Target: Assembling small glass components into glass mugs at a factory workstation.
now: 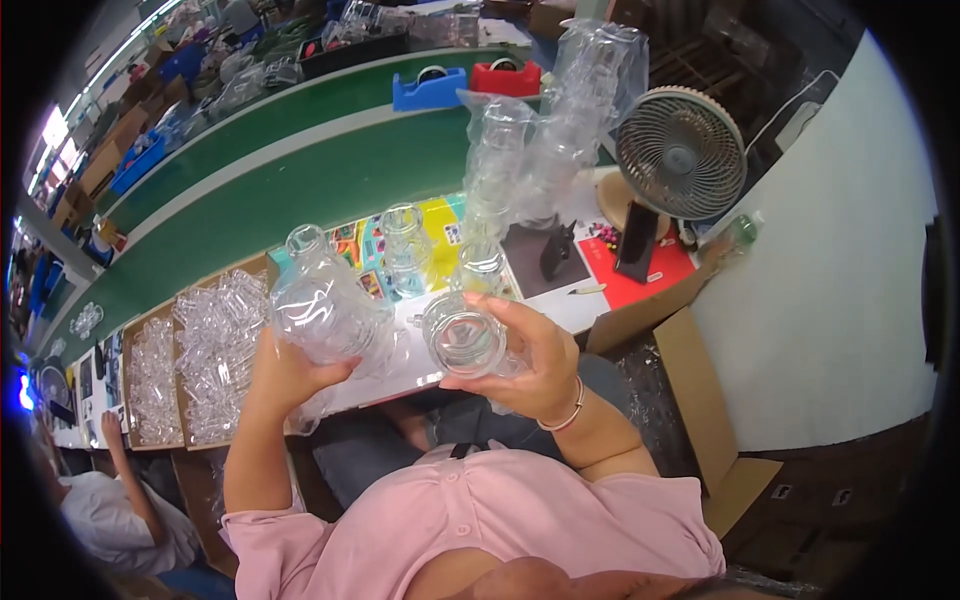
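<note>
My left hand [292, 375] is closed around a clear, bulbous vessel [325, 300] with a narrow round neck; glossy see-through film seems to cover part of it. In my right hand [545, 360], thumb and fingers grip a clear round cup [465, 338], its circular end facing up toward me. The two pieces are held side by side over the near table edge, with a small gap between them. Just beyond stand a clear stepped vessel [404, 245] and another clear vessel [482, 262]. Whether they are glass or plastic I cannot tell.
Tall bagged stacks of clear vessels [585, 100] stand behind. To the right are a fan [680, 150], a phone [637, 242] and an open cardboard box [690, 375]. Boxed small clear pieces [225, 345] lie left, near a co-worker [125, 520]. Tape dispensers [430, 90] sit at the back.
</note>
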Demonstrator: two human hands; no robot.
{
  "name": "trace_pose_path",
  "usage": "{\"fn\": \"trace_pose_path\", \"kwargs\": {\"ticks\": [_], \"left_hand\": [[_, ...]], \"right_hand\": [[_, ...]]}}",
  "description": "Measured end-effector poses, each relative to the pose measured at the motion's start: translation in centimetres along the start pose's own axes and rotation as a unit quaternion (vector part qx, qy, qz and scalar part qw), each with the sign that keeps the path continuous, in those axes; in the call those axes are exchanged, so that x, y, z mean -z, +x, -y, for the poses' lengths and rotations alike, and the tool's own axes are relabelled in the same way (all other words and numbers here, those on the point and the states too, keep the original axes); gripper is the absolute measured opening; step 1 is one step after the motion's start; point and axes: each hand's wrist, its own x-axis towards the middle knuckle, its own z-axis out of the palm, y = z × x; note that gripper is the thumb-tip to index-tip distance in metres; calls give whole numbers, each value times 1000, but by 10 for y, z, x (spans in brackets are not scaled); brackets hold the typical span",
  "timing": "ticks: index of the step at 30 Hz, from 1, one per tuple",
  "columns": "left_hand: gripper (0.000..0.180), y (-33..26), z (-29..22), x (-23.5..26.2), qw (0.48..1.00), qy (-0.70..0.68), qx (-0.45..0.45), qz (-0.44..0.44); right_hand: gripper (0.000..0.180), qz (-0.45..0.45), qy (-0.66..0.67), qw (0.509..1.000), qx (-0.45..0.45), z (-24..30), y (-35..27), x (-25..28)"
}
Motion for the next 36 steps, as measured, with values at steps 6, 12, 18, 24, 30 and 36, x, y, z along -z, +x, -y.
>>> {"fn": "trace_pose_path", "kwargs": {"ticks": [6, 12, 18, 24, 30, 36], "left_hand": [[53, -9, 19, 16, 997, -2, 80, 18], [49, -23, 42, 45, 989, 68, 125, -50], [46, -23, 47, 31, 990, 19, 112, -87], [55, -27, 62, 33, 986, 5, 142, -92], [57, -29, 62, 28, 985, -13, 150, -90], [52, -27, 61, 24, 984, -18, 138, -108]], "right_hand": [[74, 1, -40, 999, 5, -10, -1, -1], [67, 0, -50, 998, -35, -13, -1, -7], [64, 54, -17, 990, -127, -20, -8, -14], [67, 57, 17, 991, -123, -28, -17, -18], [68, 66, 3, 994, -85, -29, -20, -18], [66, 69, -17, 990, -121, -33, -24, -18]]}}
